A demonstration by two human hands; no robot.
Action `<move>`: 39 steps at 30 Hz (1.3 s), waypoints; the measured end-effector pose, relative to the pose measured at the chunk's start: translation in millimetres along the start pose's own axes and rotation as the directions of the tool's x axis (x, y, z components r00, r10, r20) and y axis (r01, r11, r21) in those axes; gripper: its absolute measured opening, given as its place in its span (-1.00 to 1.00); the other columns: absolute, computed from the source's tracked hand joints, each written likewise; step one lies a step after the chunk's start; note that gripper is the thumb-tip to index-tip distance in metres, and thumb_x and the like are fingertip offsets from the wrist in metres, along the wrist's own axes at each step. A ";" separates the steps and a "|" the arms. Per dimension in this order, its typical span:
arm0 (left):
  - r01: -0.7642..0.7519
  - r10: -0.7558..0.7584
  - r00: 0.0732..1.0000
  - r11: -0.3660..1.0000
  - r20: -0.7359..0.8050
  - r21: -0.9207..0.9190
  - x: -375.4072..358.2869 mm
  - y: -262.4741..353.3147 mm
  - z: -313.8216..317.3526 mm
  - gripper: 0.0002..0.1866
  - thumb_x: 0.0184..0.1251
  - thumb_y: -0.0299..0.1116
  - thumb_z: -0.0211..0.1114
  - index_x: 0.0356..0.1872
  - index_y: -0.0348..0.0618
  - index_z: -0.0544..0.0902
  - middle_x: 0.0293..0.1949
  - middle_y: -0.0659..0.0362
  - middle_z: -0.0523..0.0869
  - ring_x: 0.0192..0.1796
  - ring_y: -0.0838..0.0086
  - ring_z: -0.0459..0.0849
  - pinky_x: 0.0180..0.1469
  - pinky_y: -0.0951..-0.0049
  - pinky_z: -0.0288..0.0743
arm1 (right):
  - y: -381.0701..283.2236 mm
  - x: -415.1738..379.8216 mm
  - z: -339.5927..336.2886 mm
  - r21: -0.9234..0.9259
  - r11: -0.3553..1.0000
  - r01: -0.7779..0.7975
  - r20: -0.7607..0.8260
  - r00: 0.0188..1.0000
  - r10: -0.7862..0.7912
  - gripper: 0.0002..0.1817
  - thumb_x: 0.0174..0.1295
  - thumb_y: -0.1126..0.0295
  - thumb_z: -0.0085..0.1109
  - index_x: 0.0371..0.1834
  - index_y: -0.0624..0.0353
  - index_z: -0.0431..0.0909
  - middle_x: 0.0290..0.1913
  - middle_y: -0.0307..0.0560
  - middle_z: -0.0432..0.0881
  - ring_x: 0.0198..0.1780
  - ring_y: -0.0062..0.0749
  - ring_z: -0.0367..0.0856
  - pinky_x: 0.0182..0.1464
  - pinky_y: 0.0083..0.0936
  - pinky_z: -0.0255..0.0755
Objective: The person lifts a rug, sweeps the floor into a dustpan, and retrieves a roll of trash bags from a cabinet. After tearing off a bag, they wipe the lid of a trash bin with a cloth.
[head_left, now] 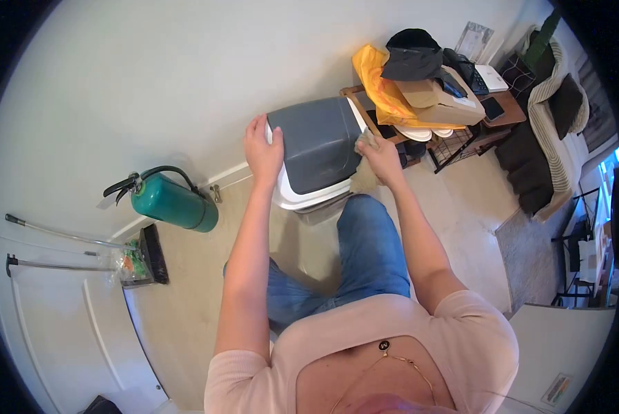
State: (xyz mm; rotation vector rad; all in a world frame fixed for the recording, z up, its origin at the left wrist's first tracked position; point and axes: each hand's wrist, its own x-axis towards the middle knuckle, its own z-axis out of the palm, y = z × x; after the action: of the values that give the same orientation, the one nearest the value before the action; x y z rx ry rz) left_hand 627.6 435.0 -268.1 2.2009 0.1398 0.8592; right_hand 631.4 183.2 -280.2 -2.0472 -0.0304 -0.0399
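A trash bin with a dark grey lid panel [320, 145] and a white rim [313, 200] stands against the wall, between my knees and that wall. My left hand [262, 150] grips the left edge of the lid, its thumb on the top side and its fingers along the rim. At the lid's right edge, my right hand [384, 162] is closed around a beige cloth [364, 178]. The cloth bunches above my fingers and hangs below them, against the bin's side. The lower part of the bin is mostly hidden.
Left of the bin, a green fire extinguisher [175, 201] stands by the wall, with a broom [153, 254] beyond it. On the right, a small table carries a yellow bag [378, 90], a cardboard box [447, 107] and a phone [493, 108]. A bed [551, 138] stands farther right.
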 end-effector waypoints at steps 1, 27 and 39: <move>0.041 -0.041 0.999 0.999 0.022 -0.020 2.4 -15.2 7.7 -0.53 0.10 -0.27 0.16 0.05 -0.28 0.43 0.11 -0.04 0.40 0.16 0.19 0.35 0.20 0.33 0.18 | -8.5 -3.3 0.6 -0.042 0.998 0.047 -0.069 0.996 -0.050 -0.57 -0.01 0.16 0.18 -0.22 0.34 0.47 -0.28 0.21 0.55 -0.17 -0.05 0.53 -0.14 -0.37 0.37; 0.687 -0.559 0.599 -0.007 0.573 -0.726 -76.2 -92.2 12.7 -0.36 0.09 -0.13 0.23 0.12 -0.24 0.20 -0.01 -0.01 0.44 0.00 0.21 0.49 0.00 0.25 0.42 | -23.1 -152.6 -14.3 -0.047 0.953 0.300 0.848 0.515 -0.120 -0.77 -0.08 0.29 0.06 -0.36 0.14 0.54 -0.42 0.17 0.57 -0.30 -0.05 0.57 -0.24 -0.26 0.42; 0.696 -0.642 0.707 0.555 0.297 -0.456 -37.3 -8.0 10.8 -0.08 -0.10 0.03 0.31 0.24 -0.32 0.12 0.11 -0.15 0.35 0.13 0.12 0.36 0.18 0.27 0.16 | 64.2 -16.0 -15.7 -0.275 0.954 -0.119 -0.185 0.980 0.069 -0.45 -0.04 0.20 0.00 -0.05 0.45 0.39 -0.11 0.29 0.50 -0.05 0.03 0.47 0.03 -0.32 0.30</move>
State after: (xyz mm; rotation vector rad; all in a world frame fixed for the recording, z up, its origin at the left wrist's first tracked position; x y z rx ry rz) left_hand 606.9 421.1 -298.9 1.4405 0.5853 0.2817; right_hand 617.7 139.7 -330.7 -2.3236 0.1926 -0.1724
